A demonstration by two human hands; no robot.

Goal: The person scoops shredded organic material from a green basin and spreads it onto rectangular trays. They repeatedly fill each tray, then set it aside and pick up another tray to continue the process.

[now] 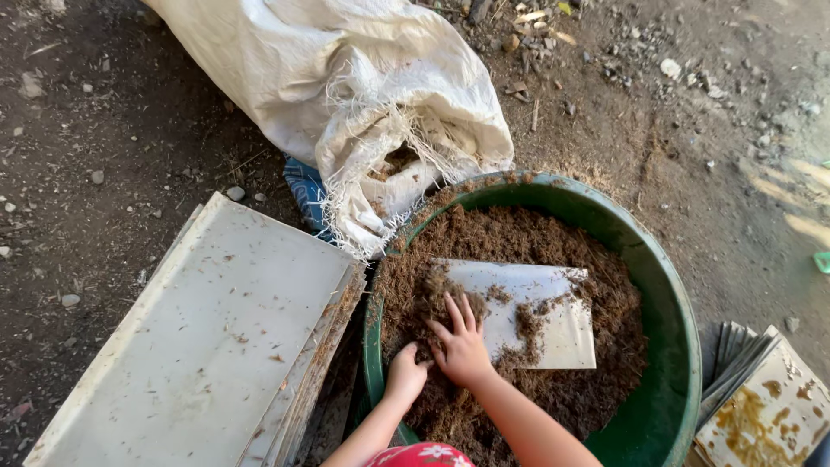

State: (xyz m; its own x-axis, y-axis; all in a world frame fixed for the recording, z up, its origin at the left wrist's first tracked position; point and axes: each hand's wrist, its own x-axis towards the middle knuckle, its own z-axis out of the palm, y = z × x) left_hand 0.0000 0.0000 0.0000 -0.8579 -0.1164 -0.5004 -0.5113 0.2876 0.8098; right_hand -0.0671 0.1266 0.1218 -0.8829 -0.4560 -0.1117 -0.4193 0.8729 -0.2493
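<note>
Two hands [437, 359] in one basin [670, 294]

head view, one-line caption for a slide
Two hands press brown fibre around a white sheet in a green tub.

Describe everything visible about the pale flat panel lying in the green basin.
The pale flat rectangular panel looks like thin, smooth plastic or sheet, off-white and soiled. It lies roughly level on the brown fibrous soil-like material that fills the round green plastic basin. Clumps of that material are scattered over its surface and cover its lower left corner. The right hand, fingers spread, rests at its left edge; the left hand digs into the material beside it.
</note>
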